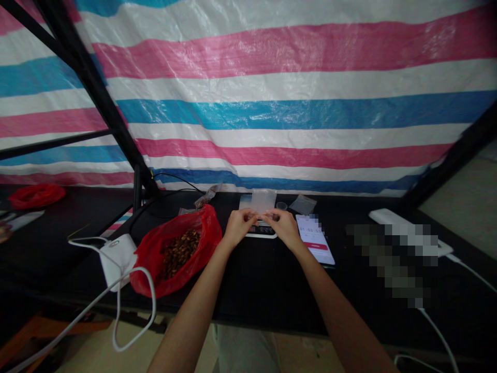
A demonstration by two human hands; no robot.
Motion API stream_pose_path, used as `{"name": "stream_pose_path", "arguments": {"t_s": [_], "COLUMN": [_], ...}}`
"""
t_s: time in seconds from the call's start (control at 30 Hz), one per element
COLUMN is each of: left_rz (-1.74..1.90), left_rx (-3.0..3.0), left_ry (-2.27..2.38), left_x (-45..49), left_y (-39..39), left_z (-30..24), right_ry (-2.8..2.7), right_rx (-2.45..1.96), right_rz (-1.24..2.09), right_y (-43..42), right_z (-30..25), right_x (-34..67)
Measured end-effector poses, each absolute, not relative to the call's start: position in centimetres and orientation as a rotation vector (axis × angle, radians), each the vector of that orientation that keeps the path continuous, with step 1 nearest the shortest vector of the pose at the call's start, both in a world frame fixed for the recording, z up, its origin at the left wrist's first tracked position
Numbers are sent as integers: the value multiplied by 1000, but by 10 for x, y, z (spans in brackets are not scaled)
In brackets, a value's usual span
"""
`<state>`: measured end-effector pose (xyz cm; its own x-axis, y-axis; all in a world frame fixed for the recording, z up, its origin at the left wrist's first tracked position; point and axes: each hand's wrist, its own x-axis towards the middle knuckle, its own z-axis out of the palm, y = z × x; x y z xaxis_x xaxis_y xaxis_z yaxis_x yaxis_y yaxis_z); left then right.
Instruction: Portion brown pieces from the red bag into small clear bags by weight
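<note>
My left hand (239,228) and my right hand (284,228) meet over a small white scale (261,235) with a dark button panel. Between them is a clear plastic bag (264,199), its fingers-side edge pinched by both hands. What lies inside it is too small to make out. Left of my left forearm sits an open red plastic bag (212,223) with many brown, bean-like pieces (180,254) in it. A small clear round cup (281,205) and a flat clear bag (303,204) lie just beyond my right hand.
A phone (315,241) showing a timer lies right of my right hand. A white box with a cable (116,259) is at the left. Behind the red bag is a clear packet of brown pieces (207,196). Another person's hand (4,231) shows at far left. Striped sheeting (272,114) hangs behind.
</note>
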<state>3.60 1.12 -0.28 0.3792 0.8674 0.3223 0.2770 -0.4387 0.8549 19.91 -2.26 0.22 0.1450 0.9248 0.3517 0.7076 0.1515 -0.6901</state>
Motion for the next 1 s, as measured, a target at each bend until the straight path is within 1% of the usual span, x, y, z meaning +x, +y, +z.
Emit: {"name": "stream_pose_path", "arguments": {"t_s": [0.17, 0.4, 0.67, 0.83, 1.0], "left_rz": [1089, 1088, 1172, 1077, 1235], "left_rx": [1788, 1708, 1543, 1563, 1573], "left_ry": [965, 931, 828, 822, 906], "left_x": [38, 40, 44, 47, 37], "left_y": [15, 15, 14, 9, 13], "left_z": [-3, -2, -2, 1, 3], "right_ry": [-1516, -1447, -1304, -1153, -966], "right_rx": [-1516, -1451, -1173, -1153, -1141], "right_rz": [500, 592, 903, 861, 782], "right_y": [-15, -12, -18, -24, -19], "right_z": [-6, -9, 4, 12, 22], "right_x": [204, 204, 198, 197, 236]}}
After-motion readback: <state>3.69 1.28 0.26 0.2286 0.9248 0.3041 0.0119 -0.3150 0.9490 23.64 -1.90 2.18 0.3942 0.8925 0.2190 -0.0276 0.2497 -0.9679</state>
